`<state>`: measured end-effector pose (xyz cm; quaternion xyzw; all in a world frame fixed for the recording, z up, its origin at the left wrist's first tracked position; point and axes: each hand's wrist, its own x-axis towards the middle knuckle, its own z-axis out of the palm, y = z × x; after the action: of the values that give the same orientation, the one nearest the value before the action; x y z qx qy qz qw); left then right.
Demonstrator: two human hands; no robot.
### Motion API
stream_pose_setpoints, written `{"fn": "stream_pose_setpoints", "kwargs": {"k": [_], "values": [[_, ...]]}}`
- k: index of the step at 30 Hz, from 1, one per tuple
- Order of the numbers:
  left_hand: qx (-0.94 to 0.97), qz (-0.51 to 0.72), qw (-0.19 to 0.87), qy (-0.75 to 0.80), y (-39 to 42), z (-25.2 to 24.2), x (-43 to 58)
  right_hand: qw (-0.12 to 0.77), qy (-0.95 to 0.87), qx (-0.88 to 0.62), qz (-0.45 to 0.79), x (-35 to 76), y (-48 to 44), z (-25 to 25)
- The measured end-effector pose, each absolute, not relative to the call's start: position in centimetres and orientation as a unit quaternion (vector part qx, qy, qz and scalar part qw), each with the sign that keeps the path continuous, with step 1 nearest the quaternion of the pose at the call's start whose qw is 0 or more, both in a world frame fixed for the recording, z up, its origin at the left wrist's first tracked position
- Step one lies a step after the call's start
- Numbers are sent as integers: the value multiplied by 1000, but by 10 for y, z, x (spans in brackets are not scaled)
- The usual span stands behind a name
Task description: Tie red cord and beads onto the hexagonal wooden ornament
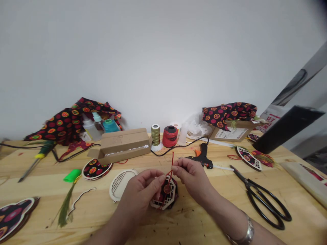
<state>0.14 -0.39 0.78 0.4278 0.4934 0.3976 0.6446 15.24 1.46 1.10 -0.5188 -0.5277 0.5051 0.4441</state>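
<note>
Between my hands lies an octagonal ornament (170, 195) of patterned dark fabric with a pale lattice frame. A red cord (173, 157) rises from its top. My right hand (190, 173) pinches this cord between thumb and fingertips, its end sticking up above them. My left hand (146, 187) is closed at the ornament's upper left, thumb and forefinger pressed together on the cord near its base. Part of the ornament is hidden behind the left fingers. Just left of that hand, a round pale wooden frame (120, 185) lies on the table, partly covered by it.
Black scissors (265, 200) lie at right, near a glue gun (203, 156). Behind stand a red thread spool (170, 136), a green thread spool (155, 134) and a cardboard box (125, 144). At left are a screwdriver (38, 158), a green tassel (66, 207) and fabric-covered pieces (97, 169).
</note>
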Motion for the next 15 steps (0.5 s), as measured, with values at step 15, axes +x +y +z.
{"fn": "stream_pose_setpoints", "kwargs": {"k": [15], "values": [[526,320,624,481,-10,6,6,447,-558,-516,472,153,15,6]]}}
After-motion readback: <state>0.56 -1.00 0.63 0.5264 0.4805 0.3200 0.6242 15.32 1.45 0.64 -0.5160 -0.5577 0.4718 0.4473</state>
